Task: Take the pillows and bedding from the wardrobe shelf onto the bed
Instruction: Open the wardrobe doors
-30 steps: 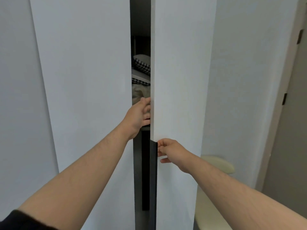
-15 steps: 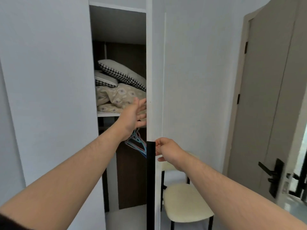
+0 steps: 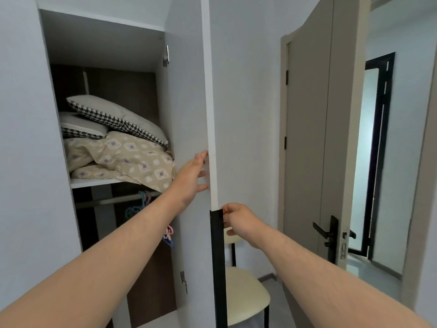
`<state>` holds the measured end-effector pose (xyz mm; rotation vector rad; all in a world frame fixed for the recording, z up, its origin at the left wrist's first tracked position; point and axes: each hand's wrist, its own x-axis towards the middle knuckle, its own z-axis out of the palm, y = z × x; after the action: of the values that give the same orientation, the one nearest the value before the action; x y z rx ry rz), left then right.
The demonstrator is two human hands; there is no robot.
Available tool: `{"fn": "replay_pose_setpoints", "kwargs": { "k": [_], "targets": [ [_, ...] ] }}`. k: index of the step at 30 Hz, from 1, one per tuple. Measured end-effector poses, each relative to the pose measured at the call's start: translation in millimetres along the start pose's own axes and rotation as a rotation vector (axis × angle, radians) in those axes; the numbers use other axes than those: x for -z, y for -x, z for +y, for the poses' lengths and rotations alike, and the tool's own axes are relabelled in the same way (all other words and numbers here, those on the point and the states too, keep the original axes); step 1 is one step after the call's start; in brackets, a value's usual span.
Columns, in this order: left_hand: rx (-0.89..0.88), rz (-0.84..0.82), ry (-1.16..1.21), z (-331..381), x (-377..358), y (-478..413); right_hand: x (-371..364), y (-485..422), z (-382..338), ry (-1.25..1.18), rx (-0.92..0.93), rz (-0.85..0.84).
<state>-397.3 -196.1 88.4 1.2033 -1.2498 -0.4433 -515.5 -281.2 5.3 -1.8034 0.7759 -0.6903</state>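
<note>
Your left hand (image 3: 192, 176) lies flat and open against the inner face of the right wardrobe door (image 3: 189, 102), fingers spread, gripping nothing. Your right hand (image 3: 238, 220) pinches the top of the black handle strip (image 3: 218, 256) on that door's edge, fingers closed around it. Swing the door fully clear before you reach in, so it does not drift into your elbow; push with the flat palm and let the pinch only steer.

The task's things sit on the white shelf (image 3: 94, 182), left of the door: two plump pillows (image 3: 113, 117) with houndstooth borders, stacked on a folded beige quilt (image 3: 132, 159) printed with diamond motifs. The quilt looks soft and puffy, and one corner droops over the shelf's front lip just beside the door. Take the pillows first, as they would likely slide off. Below the shelf, pastel plastic hangers (image 3: 142, 204) hang from a metal rail. A cream padded chair (image 3: 246, 297) stands beyond the door.
</note>
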Motion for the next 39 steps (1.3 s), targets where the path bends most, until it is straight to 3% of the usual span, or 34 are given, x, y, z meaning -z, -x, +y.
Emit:
{"fn": "replay_pose_setpoints", "kwargs": {
  "k": [5, 7, 11, 13, 15, 20, 26, 39],
  "targets": [
    [-0.062, -0.028, -0.059, -7.2, 1.2, -3.4, 0.3, -3.4, 5.0, 0.046, 0.037, 0.040],
    [-0.077, -0.006, -0.104, -13.1, 7.5, -1.4, -2.0, -1.2, 6.3, 0.168, 0.127, 0.131],
    [-0.197, 0.158, -0.205, -21.4, 45.5, 7.5, -9.7, 11.0, -13.5, 0.367, 0.608, 0.503],
    [-0.264, 0.280, -0.352, -23.8, 80.8, 16.4, -21.6, 14.1, -33.6, 0.449, 0.878, 0.539],
    [-0.297, 0.397, -0.520, -26.1, 121.2, 29.5, -44.5, 12.8, -52.7, 0.438, 1.021, 0.456],
    [-0.224, 0.587, -0.737, -40.6, 206.0, 64.7, -120.7, -9.1, -71.0, 0.396, 0.969, 0.196],
    [-0.061, 0.689, -0.911, -69.2, 287.9, 79.5, -209.3, -63.5, -83.5, 0.476, 0.948, 0.041],
    [-0.142, 0.692, -1.170, -154.7, 431.7, -48.0, -349.1, -246.0, -110.2, 0.677, 0.804, -0.047]
  ]
}}
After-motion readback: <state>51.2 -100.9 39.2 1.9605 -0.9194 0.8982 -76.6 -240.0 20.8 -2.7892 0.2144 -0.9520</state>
